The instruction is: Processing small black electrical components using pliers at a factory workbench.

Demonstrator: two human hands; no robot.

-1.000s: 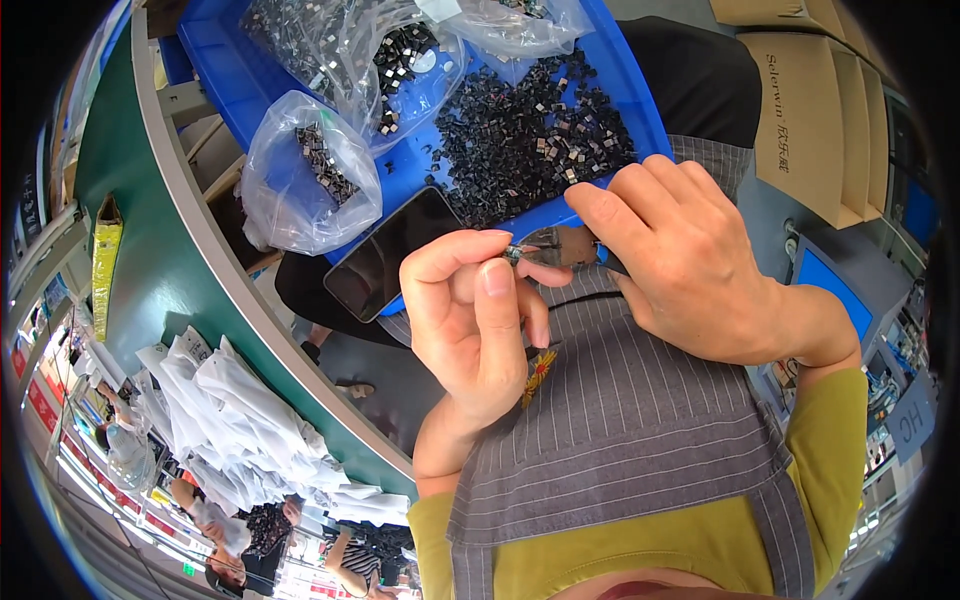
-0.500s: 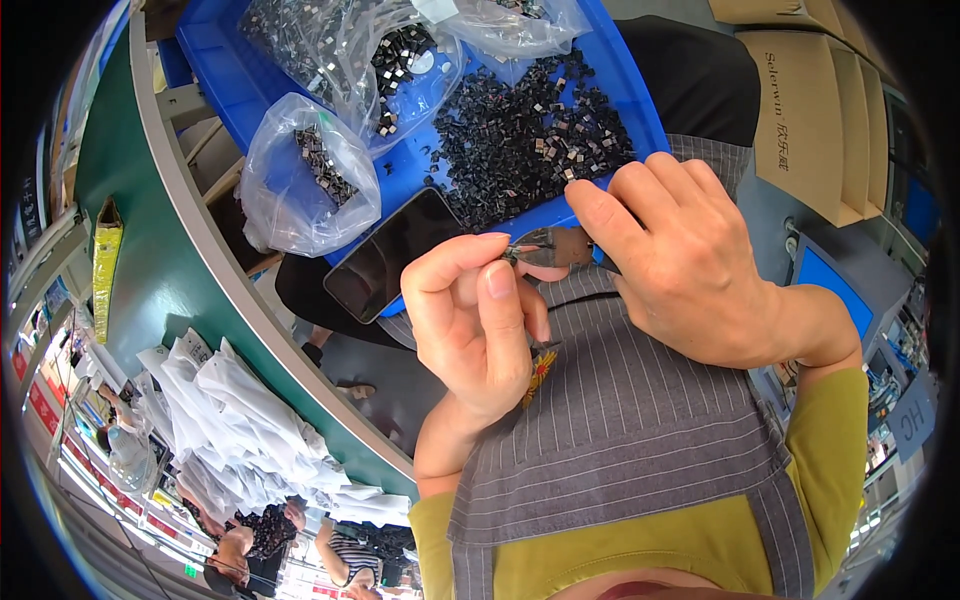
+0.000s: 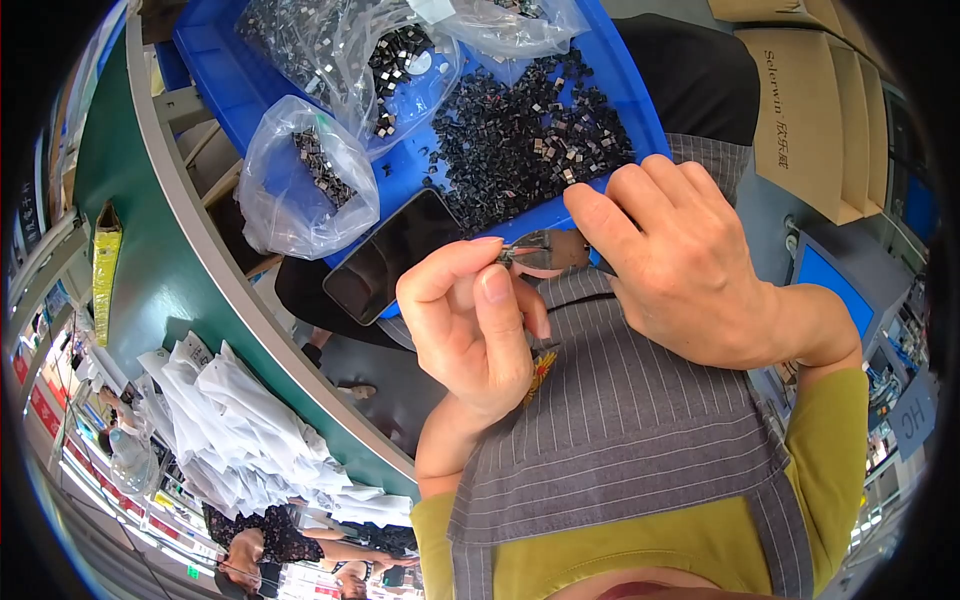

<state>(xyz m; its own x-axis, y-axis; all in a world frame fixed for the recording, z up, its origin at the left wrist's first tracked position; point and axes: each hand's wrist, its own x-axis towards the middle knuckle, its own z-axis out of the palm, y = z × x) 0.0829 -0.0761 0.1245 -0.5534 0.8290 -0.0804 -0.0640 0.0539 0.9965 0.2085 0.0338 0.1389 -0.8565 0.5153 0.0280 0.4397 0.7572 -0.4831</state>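
My right hand (image 3: 680, 260) is closed round a pair of pliers (image 3: 562, 248), with a bit of blue handle showing. Their metal jaws point left and meet a tiny dark part (image 3: 507, 257) at my left fingertips. My left hand (image 3: 470, 320) pinches that part between thumb and forefinger, its other fingers curled. Another small dark piece (image 3: 543, 347) shows by the lower fingers of that hand. Just beyond both hands, a blue tray (image 3: 215, 75) holds a heap of small black parts (image 3: 500, 150), some with shiny metal faces.
Clear plastic bags (image 3: 310, 220) of similar parts lie in and over the tray. A dark phone (image 3: 390, 255) rests at its near edge. To the left, a green table (image 3: 150, 270) bears white bags (image 3: 240, 410) and a yellow strip (image 3: 105, 280). Cardboard boxes (image 3: 800, 130) stand right.
My left hand has shifted very slightly left, and the plier jaws have turned a little at the part. People in the background at lower left have moved.
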